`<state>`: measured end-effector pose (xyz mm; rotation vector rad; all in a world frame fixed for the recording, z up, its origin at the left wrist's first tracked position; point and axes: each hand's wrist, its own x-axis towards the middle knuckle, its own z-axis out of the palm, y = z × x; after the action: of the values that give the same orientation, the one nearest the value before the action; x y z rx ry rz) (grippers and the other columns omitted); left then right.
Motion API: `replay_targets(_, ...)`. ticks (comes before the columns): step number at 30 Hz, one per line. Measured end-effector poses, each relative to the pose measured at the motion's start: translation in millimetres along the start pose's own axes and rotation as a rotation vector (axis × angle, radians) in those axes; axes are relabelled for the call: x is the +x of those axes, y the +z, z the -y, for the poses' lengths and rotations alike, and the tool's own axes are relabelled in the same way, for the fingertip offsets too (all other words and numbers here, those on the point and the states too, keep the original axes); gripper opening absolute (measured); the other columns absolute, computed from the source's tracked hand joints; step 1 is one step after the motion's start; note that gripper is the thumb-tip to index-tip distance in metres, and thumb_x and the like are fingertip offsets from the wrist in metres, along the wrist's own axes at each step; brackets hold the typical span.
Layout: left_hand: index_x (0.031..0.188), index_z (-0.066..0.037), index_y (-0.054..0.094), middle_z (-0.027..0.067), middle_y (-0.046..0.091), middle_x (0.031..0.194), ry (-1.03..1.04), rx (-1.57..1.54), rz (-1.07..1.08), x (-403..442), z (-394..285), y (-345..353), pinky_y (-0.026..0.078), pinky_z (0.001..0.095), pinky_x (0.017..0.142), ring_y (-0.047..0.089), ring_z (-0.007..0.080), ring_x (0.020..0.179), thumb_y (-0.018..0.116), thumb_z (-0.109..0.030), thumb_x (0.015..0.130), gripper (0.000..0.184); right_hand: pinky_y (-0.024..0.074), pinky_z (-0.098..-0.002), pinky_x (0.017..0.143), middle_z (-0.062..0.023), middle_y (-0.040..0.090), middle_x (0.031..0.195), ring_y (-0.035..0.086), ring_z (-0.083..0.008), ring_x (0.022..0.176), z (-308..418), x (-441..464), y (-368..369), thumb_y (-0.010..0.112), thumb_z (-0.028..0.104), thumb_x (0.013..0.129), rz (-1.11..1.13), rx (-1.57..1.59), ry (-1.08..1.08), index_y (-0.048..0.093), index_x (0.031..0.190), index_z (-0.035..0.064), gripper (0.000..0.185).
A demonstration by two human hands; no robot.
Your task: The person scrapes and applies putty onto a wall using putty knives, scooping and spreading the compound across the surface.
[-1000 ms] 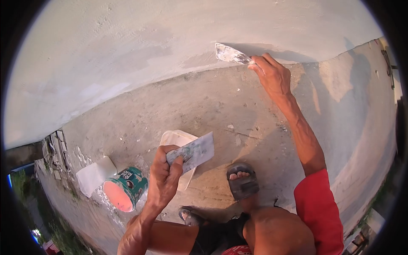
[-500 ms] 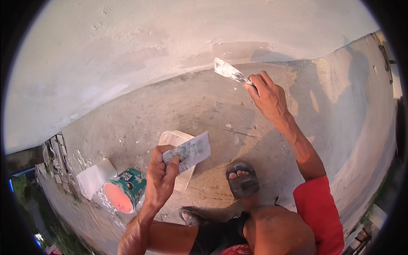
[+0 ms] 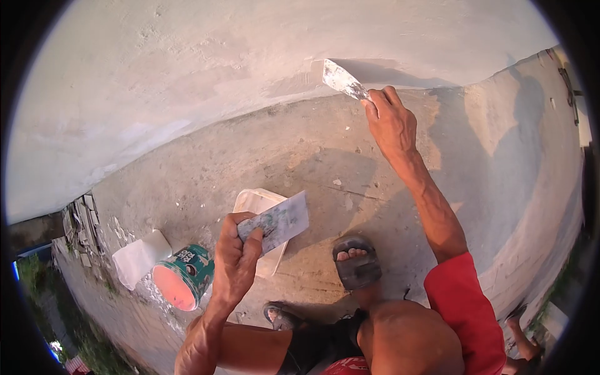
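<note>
My right hand (image 3: pixel 395 125) is closed round the handle of a putty knife (image 3: pixel 342 80) whose blade is smeared with white filler. The blade tip lies at the lower part of the pale wall (image 3: pixel 187 69), beside a darker patch; whether it presses on the surface is hard to tell. Lower down, my left hand (image 3: pixel 236 262) grips a flat, whitish rectangular plate (image 3: pixel 287 219) between thumb and fingers, with grey-green smears on its face. A whitish tray (image 3: pixel 251 200) sits on the ground, partly hidden behind that plate.
A green paint bucket (image 3: pixel 199 265) lies tilted at the left with its pinkish opening or lid facing me. Beside it is a white plastic container (image 3: pixel 142 257). My sandalled foot (image 3: pixel 356 262) rests on the concrete floor (image 3: pixel 300 144). Another person's leg (image 3: pixel 524 340) shows at lower right.
My right hand has moved up, bringing the putty knife from the wall's foot onto the wall area. My left hand stays nearly still. A person's leg has appeared at lower right.
</note>
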<state>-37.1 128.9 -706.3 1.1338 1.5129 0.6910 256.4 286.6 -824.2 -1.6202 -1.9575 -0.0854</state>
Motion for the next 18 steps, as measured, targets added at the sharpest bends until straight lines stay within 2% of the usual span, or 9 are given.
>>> replay_targets(2, 0.115, 0.0, 0.048, 0.0025, 0.056, 0.086, -0.018, 0.008, 0.004, 0, 0, 0, 0.04, 0.0221, 0.067, 0.046, 0.006, 0.075, 0.051, -0.005, 0.098, 0.018, 0.0526, -0.0298, 0.048, -0.0044, 0.056, 0.088, 0.06, -0.0164, 0.059, -9, -2, -7, 0.067, 0.014, 0.09, -0.002, -0.009, 0.021, 0.062, 0.096, 0.0038, 0.013)
replay_targets(4, 0.114, -0.001, 0.049, 0.0016, 0.055, 0.082, -0.041, 0.024, -0.001, 0, 1, -2, 0.04, 0.0213, 0.064, 0.045, 0.0059, 0.071, 0.051, -0.005, 0.097, 0.018, 0.0511, -0.034, 0.057, -0.0055, 0.06, 0.092, 0.061, -0.0212, 0.067, -19, -3, -13, 0.067, 0.018, 0.091, 0.039, -0.016, 0.084, 0.065, 0.106, 0.003, 0.021)
replay_targets(8, 0.114, -0.001, 0.049, 0.0007, 0.054, 0.08, 0.027, 0.032, -0.024, -1, 3, 0, 0.039, 0.0209, 0.062, 0.044, 0.0055, 0.069, 0.051, -0.005, 0.097, 0.017, 0.0524, -0.0322, 0.053, -0.0029, 0.057, 0.088, 0.061, -0.0175, 0.063, -53, -6, -26, 0.067, 0.018, 0.091, 0.019, -0.088, 0.062, 0.064, 0.099, 0.0052, 0.016)
replay_targets(15, 0.111, -0.001, 0.05, 0.0003, 0.053, 0.079, 0.009, 0.019, -0.011, -1, 4, 3, 0.039, 0.021, 0.062, 0.043, 0.0051, 0.068, 0.051, -0.004, 0.097, 0.015, 0.0517, -0.0356, 0.061, -0.0053, 0.059, 0.092, 0.062, -0.0214, 0.07, -94, -9, -57, 0.066, 0.019, 0.092, 0.027, -0.163, 0.095, 0.065, 0.104, 0.0047, 0.019)
replay_targets(17, 0.111, -0.001, 0.05, 0.0005, 0.053, 0.08, 0.001, 0.034, -0.018, -3, 2, 3, 0.039, 0.0208, 0.062, 0.043, 0.0049, 0.069, 0.051, -0.004, 0.097, 0.014, 0.0497, -0.0382, 0.072, -0.0094, 0.062, 0.098, 0.063, -0.0293, 0.084, -103, -11, -68, 0.065, 0.016, 0.092, 0.079, -0.173, 0.207, 0.064, 0.11, 0.0019, 0.023)
replay_targets(18, 0.111, -0.001, 0.05, 0.001, 0.053, 0.08, 0.01, 0.049, -0.02, -4, 1, 3, 0.039, 0.0209, 0.063, 0.044, 0.005, 0.07, 0.051, -0.004, 0.097, 0.014, 0.0497, -0.0382, 0.072, -0.0094, 0.062, 0.098, 0.063, -0.0293, 0.084, -107, -12, -72, 0.065, 0.016, 0.092, 0.078, -0.171, 0.203, 0.064, 0.11, 0.0019, 0.023)
